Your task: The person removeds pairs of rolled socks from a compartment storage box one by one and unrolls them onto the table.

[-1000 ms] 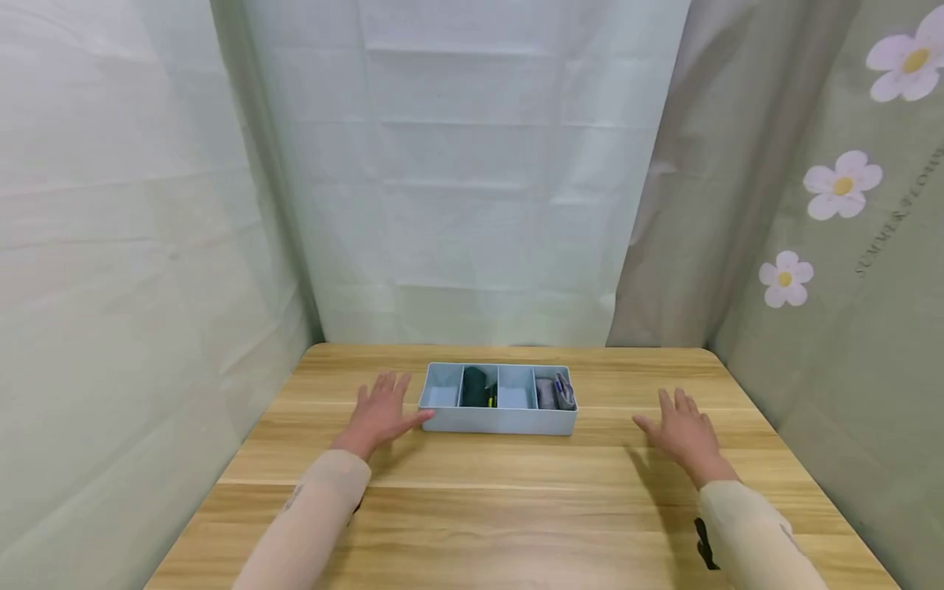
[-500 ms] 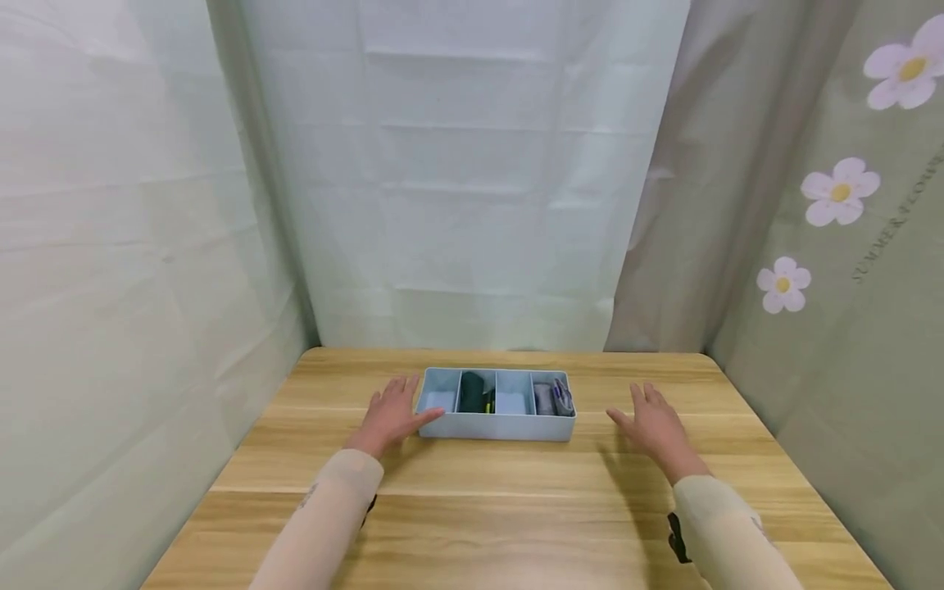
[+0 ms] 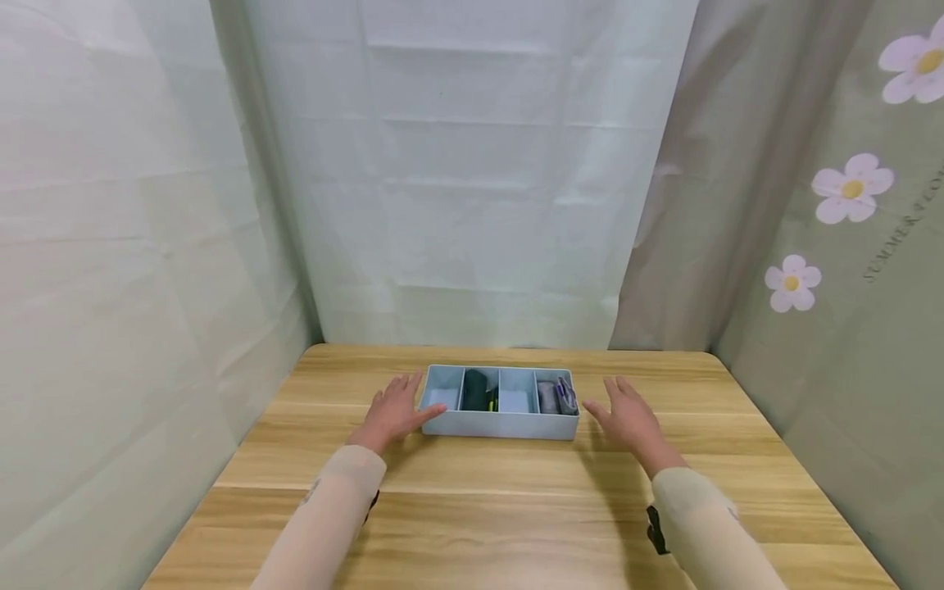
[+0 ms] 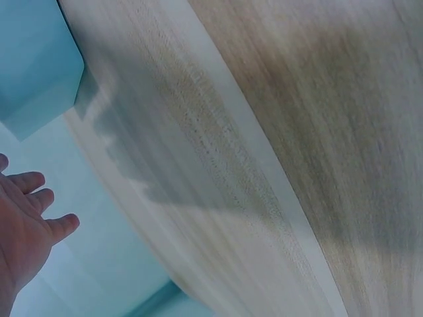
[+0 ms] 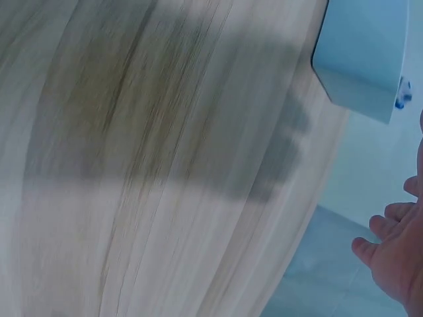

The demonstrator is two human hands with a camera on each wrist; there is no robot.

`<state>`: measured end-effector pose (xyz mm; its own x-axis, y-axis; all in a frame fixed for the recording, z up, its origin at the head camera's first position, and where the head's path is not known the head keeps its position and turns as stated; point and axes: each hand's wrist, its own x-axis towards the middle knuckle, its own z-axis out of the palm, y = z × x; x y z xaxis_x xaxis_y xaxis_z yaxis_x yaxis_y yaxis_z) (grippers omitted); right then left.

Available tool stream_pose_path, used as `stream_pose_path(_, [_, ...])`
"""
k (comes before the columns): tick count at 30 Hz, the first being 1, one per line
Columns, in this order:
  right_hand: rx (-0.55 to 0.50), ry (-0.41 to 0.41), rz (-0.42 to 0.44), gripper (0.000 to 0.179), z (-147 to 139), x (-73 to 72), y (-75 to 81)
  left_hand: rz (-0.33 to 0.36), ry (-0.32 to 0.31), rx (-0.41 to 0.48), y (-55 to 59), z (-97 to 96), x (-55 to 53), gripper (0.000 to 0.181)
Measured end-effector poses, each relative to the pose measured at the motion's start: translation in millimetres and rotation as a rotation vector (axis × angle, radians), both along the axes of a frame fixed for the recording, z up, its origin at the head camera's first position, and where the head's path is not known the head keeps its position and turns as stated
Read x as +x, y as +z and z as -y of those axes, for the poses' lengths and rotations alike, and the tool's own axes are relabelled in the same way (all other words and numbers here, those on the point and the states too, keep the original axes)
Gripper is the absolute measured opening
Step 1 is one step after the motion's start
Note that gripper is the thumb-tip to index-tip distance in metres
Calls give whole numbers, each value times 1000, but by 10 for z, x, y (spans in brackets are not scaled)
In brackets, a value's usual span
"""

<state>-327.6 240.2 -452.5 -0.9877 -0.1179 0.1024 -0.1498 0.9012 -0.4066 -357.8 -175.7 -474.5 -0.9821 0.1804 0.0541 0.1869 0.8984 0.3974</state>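
Observation:
A light blue divided storage box (image 3: 501, 424) sits toward the far side of the table. Its second compartment from the left holds a dark green rolled cloth (image 3: 475, 390) with a black and yellow item (image 3: 492, 400) beside it. Grey folded cloth (image 3: 547, 397) fills the rightmost one, along with something bluish grey. My left hand (image 3: 391, 416) hovers at the box's left end, fingers spread, thumb overlapping the front corner. At the opposite end my right hand (image 3: 627, 419) is held with fingers extended, a small gap from the box. Both hands hold nothing.
The wooden table (image 3: 472, 524) reaches back to a pale hanging curtain (image 3: 472, 205). Curtains also close off the left and right sides, the right one printed with white flowers (image 3: 792, 283).
My right hand has moved left, close to the box's right end. The left hand has shifted slightly right toward the box. The box stays in place.

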Motion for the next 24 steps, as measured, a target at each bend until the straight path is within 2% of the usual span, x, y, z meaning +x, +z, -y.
stream_pose_path(6, [-44,13,0,77,166,-62,-36,0,-7,-7,5,-11,-12,99])
stream_pose_path(14, [-78,31,25,78,375,-118,-40,11,-30,-13,29,-34,22,92])
stream_pose_path(20, [-106,9,21,74,351,-101,-44,37,-54,44,61,-138,56,89])
stream_pose_path(24, [-147,-10,33,75,313,-99,-42,70,-45,77,42,-211,78,89])
